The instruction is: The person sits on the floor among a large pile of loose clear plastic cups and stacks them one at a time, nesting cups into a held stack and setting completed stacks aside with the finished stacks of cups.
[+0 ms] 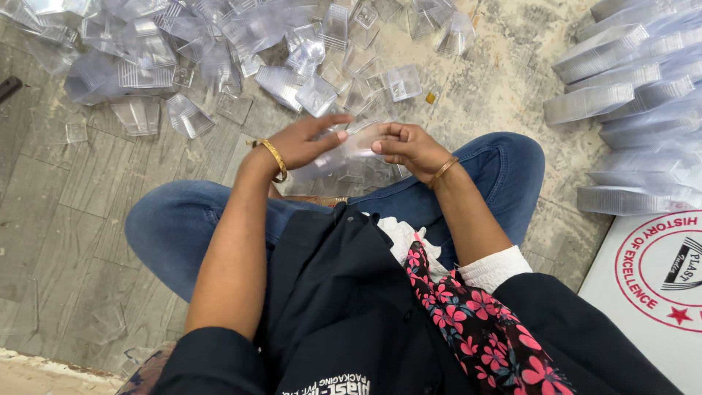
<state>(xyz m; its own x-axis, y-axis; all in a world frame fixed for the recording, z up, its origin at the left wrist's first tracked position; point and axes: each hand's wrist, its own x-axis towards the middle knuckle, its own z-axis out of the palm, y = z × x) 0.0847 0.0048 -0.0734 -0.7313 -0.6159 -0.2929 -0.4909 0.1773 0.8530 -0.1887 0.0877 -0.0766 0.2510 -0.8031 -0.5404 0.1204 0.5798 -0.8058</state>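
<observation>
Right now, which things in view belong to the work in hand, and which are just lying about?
In hand:
left hand and right hand, holding a stack of clear cups
loose clear cups on the floor ahead
finished stacks at right

Lying about:
white printed box
small yellow scrap
dark object at left edge

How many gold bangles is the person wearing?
2. One gold bangle is on the left wrist, by the left hand; the other bangle is on the right wrist, by the right hand. Sleeves could hide more.
</observation>
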